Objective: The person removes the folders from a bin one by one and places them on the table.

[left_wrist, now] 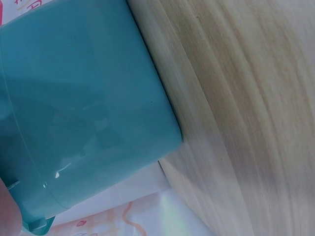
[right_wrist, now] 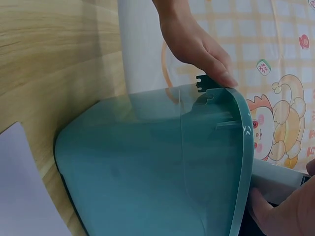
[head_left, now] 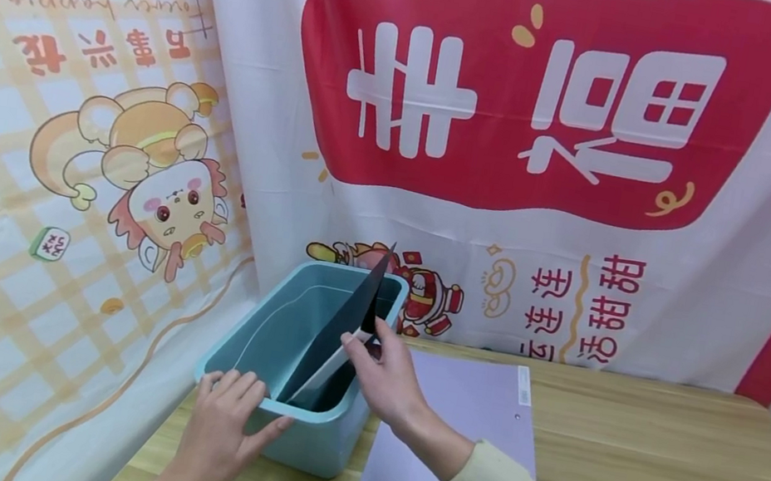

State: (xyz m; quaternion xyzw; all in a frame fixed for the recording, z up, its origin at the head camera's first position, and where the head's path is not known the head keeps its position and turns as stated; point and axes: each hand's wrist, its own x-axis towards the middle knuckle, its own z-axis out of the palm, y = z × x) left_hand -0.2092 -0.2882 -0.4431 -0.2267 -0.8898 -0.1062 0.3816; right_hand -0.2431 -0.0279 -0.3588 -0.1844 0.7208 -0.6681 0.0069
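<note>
A teal plastic bin (head_left: 311, 447) stands on the wooden table, its top open. My left hand (head_left: 219, 433) grips its near rim, fingers over the edge and thumb outside; the right wrist view also catches this hand (right_wrist: 197, 46) at the rim corner. My right hand (head_left: 387, 371) pinches a thin, dark, flat folder-like thing (head_left: 347, 314) by its pale edge. It leans inside the bin, its lower end below the rim and its far corner sticking up above it. Only the bin's outer wall (left_wrist: 88, 98) and a bit of finger show in the left wrist view.
A flat purple folder-like board (head_left: 465, 405) with a white label lies right of the bin, partly under my right forearm. Wood tabletop (head_left: 661, 461) stretches to the right. Printed cloths (head_left: 514, 286) hang behind and along the left side.
</note>
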